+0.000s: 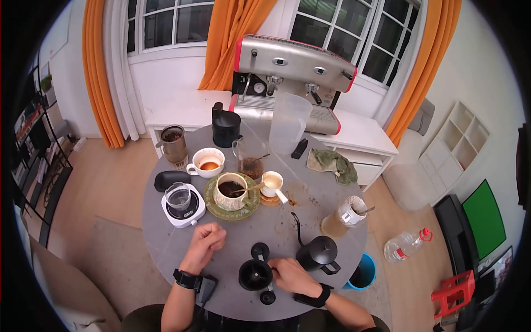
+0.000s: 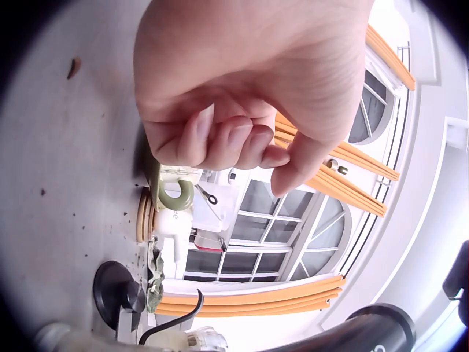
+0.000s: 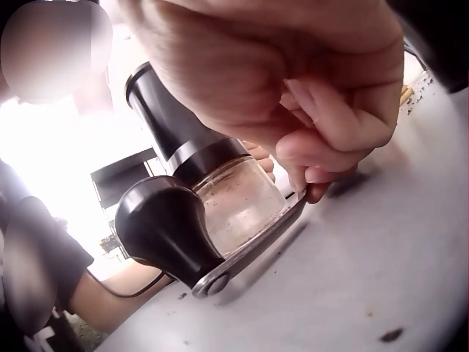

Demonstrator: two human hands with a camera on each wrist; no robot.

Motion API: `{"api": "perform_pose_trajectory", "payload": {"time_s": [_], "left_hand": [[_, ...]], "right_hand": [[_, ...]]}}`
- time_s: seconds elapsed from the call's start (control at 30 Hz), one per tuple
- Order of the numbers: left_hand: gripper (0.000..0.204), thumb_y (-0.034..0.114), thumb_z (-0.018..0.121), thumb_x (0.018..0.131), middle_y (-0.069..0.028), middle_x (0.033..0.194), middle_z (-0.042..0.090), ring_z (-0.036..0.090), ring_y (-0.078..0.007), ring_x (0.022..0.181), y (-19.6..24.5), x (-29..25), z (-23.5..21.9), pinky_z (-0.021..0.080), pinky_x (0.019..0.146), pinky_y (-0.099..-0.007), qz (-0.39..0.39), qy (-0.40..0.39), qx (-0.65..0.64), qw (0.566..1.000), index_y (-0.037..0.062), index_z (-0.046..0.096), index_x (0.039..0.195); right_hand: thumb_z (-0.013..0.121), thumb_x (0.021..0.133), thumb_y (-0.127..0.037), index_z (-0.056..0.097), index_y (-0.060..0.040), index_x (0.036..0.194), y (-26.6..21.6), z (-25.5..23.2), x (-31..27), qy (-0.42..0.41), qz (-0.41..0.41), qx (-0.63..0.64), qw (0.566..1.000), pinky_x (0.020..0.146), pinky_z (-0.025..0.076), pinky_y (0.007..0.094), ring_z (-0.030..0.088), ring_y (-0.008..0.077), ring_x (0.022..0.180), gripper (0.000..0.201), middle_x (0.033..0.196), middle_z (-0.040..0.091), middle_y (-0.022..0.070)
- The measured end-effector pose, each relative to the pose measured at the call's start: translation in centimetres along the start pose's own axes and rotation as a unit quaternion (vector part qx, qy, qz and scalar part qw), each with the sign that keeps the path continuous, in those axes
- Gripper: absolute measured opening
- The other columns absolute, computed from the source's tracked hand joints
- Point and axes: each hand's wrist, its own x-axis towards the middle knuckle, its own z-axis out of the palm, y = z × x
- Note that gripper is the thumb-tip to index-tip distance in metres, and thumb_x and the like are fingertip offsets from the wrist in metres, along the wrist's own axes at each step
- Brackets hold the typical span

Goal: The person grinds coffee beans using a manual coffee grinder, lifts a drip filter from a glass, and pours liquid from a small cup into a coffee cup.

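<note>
A hand coffee grinder (image 1: 255, 275) with a black body and a clear jar (image 3: 242, 205) stands near the table's front edge, its top uncovered. Its crank (image 1: 267, 297) lies beside it on the tabletop, a metal arm (image 3: 253, 253) with a black knob (image 3: 165, 227) at one end and a round black cap (image 1: 260, 251) at the other. My right hand (image 1: 294, 275) pinches the crank's arm between curled fingers and thumb. My left hand (image 1: 206, 243) is held over the table in front of the white scale (image 1: 183, 207), fingers loosely curled, holding nothing.
A black gooseneck kettle (image 1: 321, 252) stands just right of my right hand. Behind are a cup of dark liquid (image 1: 231, 189) on a green plate (image 1: 213, 209), a white cup (image 1: 207, 161), a glass jug (image 1: 250, 164) and a jar with a spoon (image 1: 342, 218). Farther back is an espresso machine (image 1: 298, 61).
</note>
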Motion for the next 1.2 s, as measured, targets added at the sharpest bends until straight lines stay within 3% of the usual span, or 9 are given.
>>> {"api": "perform_pose_trajectory", "payload": {"time_s": [0.3,0.6,1.0,1.2], "left_hand": [[0.037,0.005,0.058,0.092,0.0051,0.06,0.034,0.029,-0.0055,0.053,0.0,0.0,0.1,0.024,0.05,-0.0232,0.001,0.002,0.01,1.0,0.0111,0.036,0.063],[0.036,0.005,0.057,0.092,0.005,0.061,0.035,0.03,-0.0057,0.053,0.0,0.0,0.3,0.024,0.051,-0.0231,0.006,-0.001,0.001,1.0,0.0111,0.036,0.064],[0.035,0.006,0.057,0.093,0.0054,0.06,0.034,0.03,-0.0059,0.054,0.0,-0.1,0.3,0.024,0.051,-0.0231,0.005,0.005,0.014,1.0,0.0112,0.037,0.064],[0.035,0.006,0.058,0.092,0.0051,0.06,0.035,0.03,-0.0059,0.054,-0.1,0.0,0.3,0.024,0.051,-0.0229,0.005,0.001,0.006,1.0,0.0111,0.037,0.064]], "right_hand": [[0.062,0.084,-0.007,0.065,0.0056,0.083,-0.2,-0.8,1.1,-0.026,0.021,0.021,0.999,0.067,0.047,0.046,0.061,0.0443,0.078,0.013,0.072,0.06,0.0268],[0.067,0.083,-0.013,0.063,0.0051,0.075,-0.2,-0.7,0.4,-0.012,0.05,-0.003,0.999,0.065,0.049,0.0457,0.062,0.0428,0.071,0.02,0.068,0.061,0.0244],[0.068,0.082,-0.013,0.06,0.0021,0.079,-0.3,-0.4,-0.3,-0.025,0.017,-0.054,0.998,0.063,0.048,0.0489,0.06,0.044,0.071,0.017,0.069,0.061,0.0238],[0.069,0.081,-0.013,0.058,0.0017,0.077,0.1,-0.1,0.1,-0.029,0.022,-0.011,0.999,0.061,0.047,0.0464,0.06,0.0428,0.069,0.018,0.066,0.06,0.0219]]}}
